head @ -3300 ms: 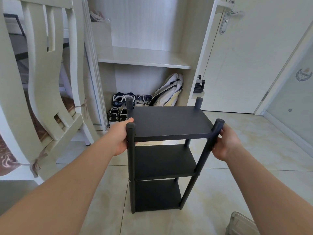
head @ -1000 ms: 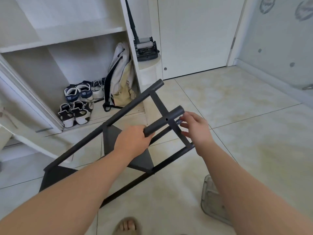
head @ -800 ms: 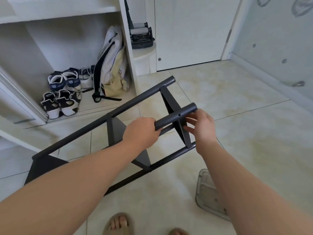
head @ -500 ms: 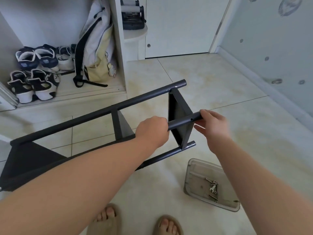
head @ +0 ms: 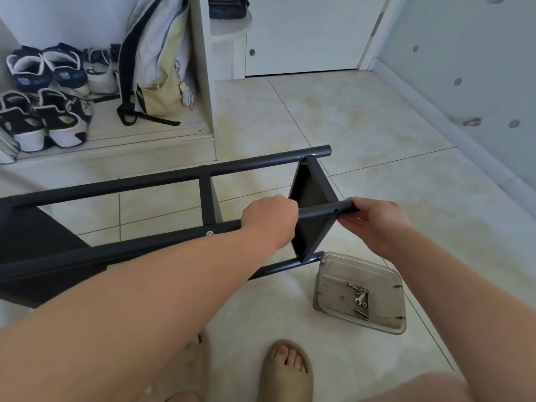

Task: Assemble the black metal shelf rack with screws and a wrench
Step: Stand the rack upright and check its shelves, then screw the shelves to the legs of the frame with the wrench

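Note:
The black metal shelf rack [head: 162, 177] lies tipped on its side above the tiled floor, its posts running left to right. My left hand [head: 268, 220] grips the near upper post by the end shelf panel [head: 311, 210]. My right hand [head: 374, 224] holds the tip of that same post, just past an open screw hole [head: 336, 210]. A silver screw head [head: 208, 233] shows on that post, left of my left wrist. A clear plastic tray [head: 333, 288] on the floor below my right hand holds several screws and a small wrench [head: 359, 299].
A white cupboard at the upper left holds several shoes [head: 43, 91] and a leaning backpack [head: 158, 62]. A white door [head: 304, 33] closes the far wall and a pale wall [head: 464, 68] runs along the right. My sandalled feet [head: 285, 369] stand at the bottom edge.
The rack stood upright 3.3 s ago and now lies tilted over on its side. My view has dropped toward the floor, bringing the tray and my feet into sight. Both hands stay on the post.

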Motion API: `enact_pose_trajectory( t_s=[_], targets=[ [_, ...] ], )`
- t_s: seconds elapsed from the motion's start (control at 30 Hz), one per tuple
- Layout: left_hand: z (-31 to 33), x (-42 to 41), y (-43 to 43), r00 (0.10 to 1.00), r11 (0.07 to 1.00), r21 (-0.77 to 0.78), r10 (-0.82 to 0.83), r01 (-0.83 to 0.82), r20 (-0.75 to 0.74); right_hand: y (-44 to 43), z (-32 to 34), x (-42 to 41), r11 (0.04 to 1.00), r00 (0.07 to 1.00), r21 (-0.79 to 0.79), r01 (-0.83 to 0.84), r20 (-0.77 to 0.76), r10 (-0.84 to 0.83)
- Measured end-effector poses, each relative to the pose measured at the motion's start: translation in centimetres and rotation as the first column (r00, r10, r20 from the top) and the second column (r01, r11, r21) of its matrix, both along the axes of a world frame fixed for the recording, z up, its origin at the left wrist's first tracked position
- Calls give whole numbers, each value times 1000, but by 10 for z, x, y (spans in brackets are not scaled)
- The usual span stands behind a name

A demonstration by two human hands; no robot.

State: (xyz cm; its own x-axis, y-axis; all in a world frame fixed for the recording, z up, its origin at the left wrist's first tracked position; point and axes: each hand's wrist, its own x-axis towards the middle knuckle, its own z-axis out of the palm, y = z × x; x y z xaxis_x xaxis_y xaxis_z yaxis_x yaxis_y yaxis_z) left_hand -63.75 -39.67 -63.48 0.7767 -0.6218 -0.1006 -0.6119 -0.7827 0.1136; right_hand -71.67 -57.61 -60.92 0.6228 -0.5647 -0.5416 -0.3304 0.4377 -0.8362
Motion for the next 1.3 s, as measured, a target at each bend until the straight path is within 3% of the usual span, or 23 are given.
enact_pose_trajectory(
  t_s=[0.23,0.57,0.77,1.03,1.1,1.2,1.3],
  targets=[
    [-15,20,53,999,994,104,38,-41,28,43,-9,18,986,986,75,-147,-70,152],
    [-53,51,109,997,985,154,77,-76,-1,91,-47,63,949,918,-38,-313,-267,292],
    [-69,62,106,996,996,70,65,-61,-60,90,-58,85,973,947,-92,-210,-267,179],
    [-72,61,110,998,998,-10,60,-60,-31,85,-57,83,941,925,-145,-306,-278,258],
    [-68,51,111,999,999,-18,30,-30,15,79,-54,73,913,898,-165,-373,-310,312],
    [-61,40,105,977,999,3,-51,51,206,59,-47,52,833,850,-271,-482,-377,368],
    [-52,24,86,916,968,-32,-224,249,332,31,-49,21,606,741,-452,-654,-543,395]
  ],
)
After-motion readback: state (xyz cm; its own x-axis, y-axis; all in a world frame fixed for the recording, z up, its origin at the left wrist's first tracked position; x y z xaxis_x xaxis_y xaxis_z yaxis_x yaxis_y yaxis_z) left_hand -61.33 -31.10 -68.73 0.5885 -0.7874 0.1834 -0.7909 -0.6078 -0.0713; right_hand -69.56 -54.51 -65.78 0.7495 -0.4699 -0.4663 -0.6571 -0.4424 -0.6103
